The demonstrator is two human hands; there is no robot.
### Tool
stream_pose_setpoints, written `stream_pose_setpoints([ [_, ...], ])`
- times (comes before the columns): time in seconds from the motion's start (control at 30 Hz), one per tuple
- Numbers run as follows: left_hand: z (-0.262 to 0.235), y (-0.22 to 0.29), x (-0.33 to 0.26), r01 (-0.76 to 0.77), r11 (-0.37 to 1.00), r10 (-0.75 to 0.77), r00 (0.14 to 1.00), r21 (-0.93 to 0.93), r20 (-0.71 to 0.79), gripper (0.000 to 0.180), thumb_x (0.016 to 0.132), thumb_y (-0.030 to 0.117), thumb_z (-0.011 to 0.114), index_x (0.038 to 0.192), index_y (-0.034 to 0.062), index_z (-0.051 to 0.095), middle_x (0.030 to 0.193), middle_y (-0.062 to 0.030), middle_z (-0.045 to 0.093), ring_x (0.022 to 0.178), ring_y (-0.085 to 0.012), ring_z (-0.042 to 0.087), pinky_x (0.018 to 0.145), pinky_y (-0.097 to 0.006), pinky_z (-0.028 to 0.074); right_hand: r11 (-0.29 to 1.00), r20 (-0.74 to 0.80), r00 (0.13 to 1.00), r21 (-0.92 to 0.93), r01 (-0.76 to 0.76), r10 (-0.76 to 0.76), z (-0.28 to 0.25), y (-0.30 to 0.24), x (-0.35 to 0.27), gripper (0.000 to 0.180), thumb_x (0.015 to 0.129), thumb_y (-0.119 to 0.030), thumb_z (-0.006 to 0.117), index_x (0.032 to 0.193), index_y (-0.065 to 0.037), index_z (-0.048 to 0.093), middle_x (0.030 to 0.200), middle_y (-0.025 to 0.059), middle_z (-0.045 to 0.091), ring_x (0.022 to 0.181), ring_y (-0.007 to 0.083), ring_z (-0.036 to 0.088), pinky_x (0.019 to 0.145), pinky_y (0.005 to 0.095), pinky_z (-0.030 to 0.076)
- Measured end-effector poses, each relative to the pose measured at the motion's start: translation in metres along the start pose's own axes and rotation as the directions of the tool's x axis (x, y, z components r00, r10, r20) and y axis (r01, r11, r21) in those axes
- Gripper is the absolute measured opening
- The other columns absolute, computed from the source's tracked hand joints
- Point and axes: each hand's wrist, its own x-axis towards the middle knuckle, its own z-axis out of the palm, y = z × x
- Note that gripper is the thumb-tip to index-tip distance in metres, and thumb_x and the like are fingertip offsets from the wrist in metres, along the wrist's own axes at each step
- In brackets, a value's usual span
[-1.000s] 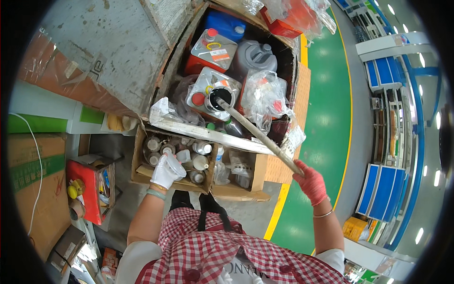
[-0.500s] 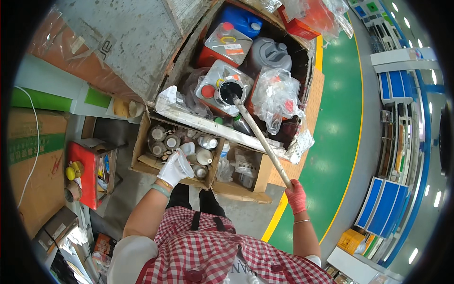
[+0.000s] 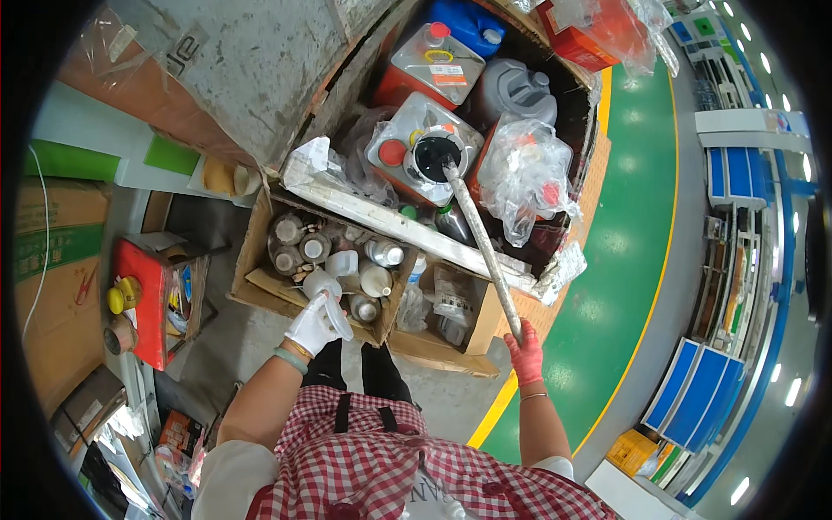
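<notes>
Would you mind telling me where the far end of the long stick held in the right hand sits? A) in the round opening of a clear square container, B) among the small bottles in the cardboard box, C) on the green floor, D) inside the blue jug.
A: the long stick runs up from the red-gloved right hand and its far end dips into the dark round opening of the clear square container.
</notes>
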Motion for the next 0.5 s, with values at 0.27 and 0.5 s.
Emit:
stream_pose_setpoints([
  [0.27, -0.007, -0.013, 0.01, -0.017, 1.0, 0.017, 1.0, -0.008, 0.002, 0.031, 0.088, 0.027, 0.054, 0.117, 0.0194, 0.048, 0.115, -0.0034, 0.05, 0.104, -0.0293, 0.047, 0.089, -0.053, 0.039, 0.985, -0.114, 0.99, -0.161, 0.067, -0.086, 0.01, 0.006, 0.02, 0.041, 0.071, -0.011, 0.062, 0.111, -0.006, 0.054, 0.102, 0.0147, 0.054, 0.092, 0.0313, 0.056, 0.081, 0.0386, 0.046],
  [0.5, 0.005, -0.026, 0.016, 0.014, 1.0, -0.014, 1.0, -0.005, -0.024, 0.032, 0.089, 0.028, 0.053, 0.119, 0.019, 0.048, 0.118, -0.0045, 0.049, 0.108, -0.0316, 0.046, 0.091, -0.055, 0.036, 0.997, -0.063, 0.998, -0.083, 0.009, -0.014, 0.027, -0.007, 0.033, 0.048, 0.073, -0.011, 0.058, 0.12, -0.012, 0.049, 0.099, 0.0168, 0.056, 0.088, 0.0356, 0.057, 0.077, 0.0436, 0.047],
])
